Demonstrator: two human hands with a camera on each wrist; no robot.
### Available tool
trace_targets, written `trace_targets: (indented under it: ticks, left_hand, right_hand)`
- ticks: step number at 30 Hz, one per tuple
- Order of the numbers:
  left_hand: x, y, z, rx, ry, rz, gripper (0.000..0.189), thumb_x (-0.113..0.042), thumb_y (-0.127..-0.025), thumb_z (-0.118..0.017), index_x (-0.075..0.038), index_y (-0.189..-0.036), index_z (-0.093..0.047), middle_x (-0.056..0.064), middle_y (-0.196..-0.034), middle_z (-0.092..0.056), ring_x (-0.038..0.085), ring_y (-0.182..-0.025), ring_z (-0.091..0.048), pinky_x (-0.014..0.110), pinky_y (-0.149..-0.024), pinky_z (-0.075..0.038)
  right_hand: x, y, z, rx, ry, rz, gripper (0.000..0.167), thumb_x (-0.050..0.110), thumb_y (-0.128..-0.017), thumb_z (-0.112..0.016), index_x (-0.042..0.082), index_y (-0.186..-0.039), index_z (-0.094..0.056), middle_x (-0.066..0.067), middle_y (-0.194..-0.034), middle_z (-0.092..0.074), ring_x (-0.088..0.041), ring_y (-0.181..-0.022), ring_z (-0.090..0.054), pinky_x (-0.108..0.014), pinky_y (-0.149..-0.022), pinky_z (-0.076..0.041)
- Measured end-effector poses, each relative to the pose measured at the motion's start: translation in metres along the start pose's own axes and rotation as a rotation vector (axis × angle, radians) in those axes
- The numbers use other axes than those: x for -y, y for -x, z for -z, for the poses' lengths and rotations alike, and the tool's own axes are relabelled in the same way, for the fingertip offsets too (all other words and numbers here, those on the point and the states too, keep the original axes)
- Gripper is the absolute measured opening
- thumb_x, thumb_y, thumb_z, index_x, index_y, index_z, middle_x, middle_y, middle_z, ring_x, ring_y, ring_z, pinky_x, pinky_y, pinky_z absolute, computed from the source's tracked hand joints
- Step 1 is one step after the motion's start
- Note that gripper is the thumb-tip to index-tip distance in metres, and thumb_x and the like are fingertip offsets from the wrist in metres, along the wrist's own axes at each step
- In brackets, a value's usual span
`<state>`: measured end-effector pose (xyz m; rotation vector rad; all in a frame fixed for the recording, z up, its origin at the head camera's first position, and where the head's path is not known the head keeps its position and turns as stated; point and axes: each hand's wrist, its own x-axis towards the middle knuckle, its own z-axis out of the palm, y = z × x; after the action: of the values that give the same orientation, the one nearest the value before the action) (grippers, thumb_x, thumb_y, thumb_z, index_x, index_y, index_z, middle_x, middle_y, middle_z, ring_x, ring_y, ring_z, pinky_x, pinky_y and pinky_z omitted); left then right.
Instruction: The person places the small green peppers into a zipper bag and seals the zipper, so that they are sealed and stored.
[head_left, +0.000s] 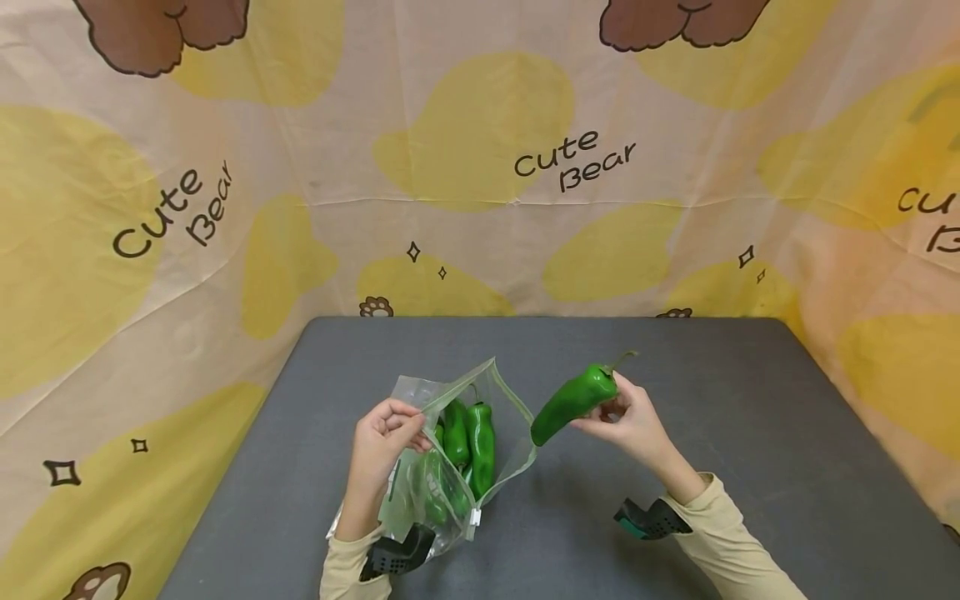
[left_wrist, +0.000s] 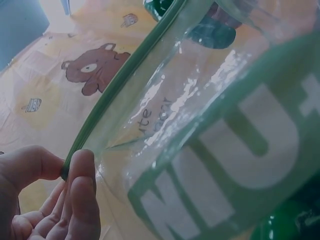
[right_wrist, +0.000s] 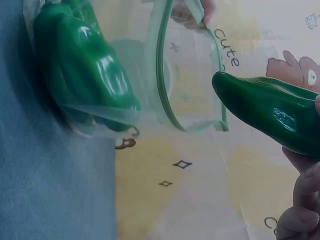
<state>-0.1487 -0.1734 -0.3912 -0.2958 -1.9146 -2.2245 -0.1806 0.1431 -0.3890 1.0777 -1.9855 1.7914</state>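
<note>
A clear zip bag (head_left: pixel 506 467) with a green-edged mouth stands open on the table, several green peppers (head_left: pixel 482 442) inside it. My left hand (head_left: pixel 381 442) pinches the bag's rim at its left corner; the left wrist view shows thumb and finger on the green zip strip (left_wrist: pixel 117 82). In my right hand (head_left: pixel 633 421) is another green pepper (head_left: pixel 573 402), gripped near its stem end. Its tip points down-left, close to the right edge of the bag's mouth. From the right wrist view, that pepper (right_wrist: pixel 270 107) is outside the bag, just before the opening.
The dark grey table (head_left: pixel 705 383) stretches out on both sides of the bag. Behind it hangs a printed cloth (head_left: pixel 465 125) with bears and lettering. A white zip slider (head_left: pixel 475 518) sits at the near end of the bag's mouth.
</note>
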Motion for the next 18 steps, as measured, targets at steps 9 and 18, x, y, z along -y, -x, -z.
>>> trace_targets:
  ticks: [9, 18]
  left_hand:
    - [-0.001, 0.0, 0.0, 0.0, 0.006, 0.001, 0.014, 0.006, -0.082, -0.06, 0.016, -0.084, -0.049, 0.007, -0.062, -0.06, 0.017, -0.049, -0.059, 0.028, -0.047, -0.051]
    - [-0.001, 0.0, 0.0, 0.006, -0.001, 0.004, 0.015, 0.007, -0.082, -0.058, 0.018, -0.084, -0.048, 0.005, -0.062, -0.061, 0.016, -0.049, -0.059, 0.027, -0.047, -0.051]
  right_hand:
    - [0.026, -0.012, -0.019, 0.049, 0.01, 0.024, 0.054, -0.022, -0.06, -0.069, 0.012, -0.101, -0.057, -0.002, -0.06, -0.048, -0.015, -0.045, -0.039, -0.026, -0.035, -0.031]
    - [0.025, -0.012, -0.036, 0.065, 0.013, 0.009, 0.051, -0.025, -0.056, -0.069, 0.008, -0.093, -0.056, -0.007, -0.058, -0.044, -0.017, -0.046, -0.037, -0.026, -0.036, -0.032]
